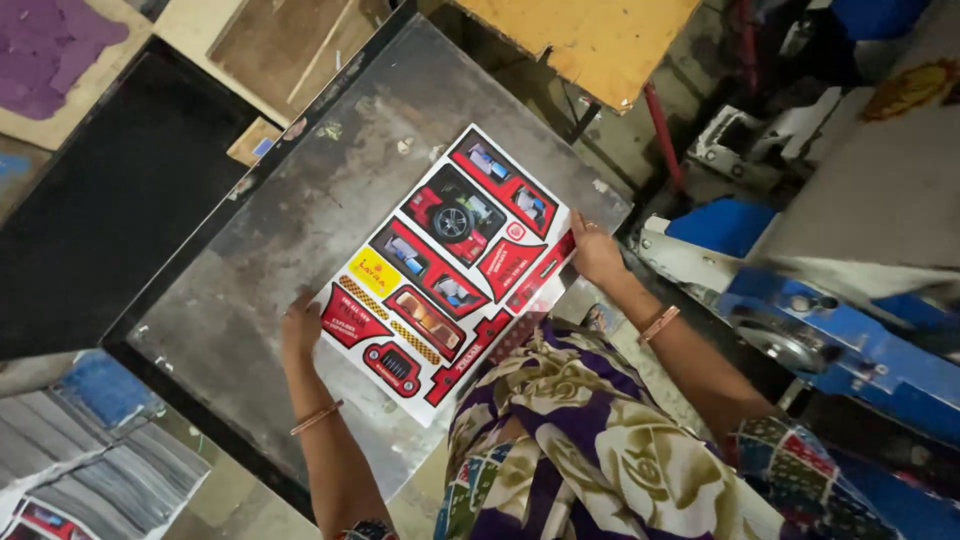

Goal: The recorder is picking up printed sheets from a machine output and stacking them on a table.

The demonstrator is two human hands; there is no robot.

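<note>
A white sheet of red, black and yellow printed stickers (450,255) lies on a grey metal plate (300,220). My left hand (300,325) rests on the sheet's near left edge, fingers pressed to it. At the sheet's right corner, my right hand (593,250) grips the edge. Both wrists wear thin bangles. A floral purple and cream garment (590,440) covers the sheet's lower corner.
A blue machine (850,340) with a metal wheel stands at the right. An orange board (590,35) sits at the top. A stack of printed sheets (90,480) lies at the bottom left. Dark panels and a purple-stained board (50,50) fill the upper left.
</note>
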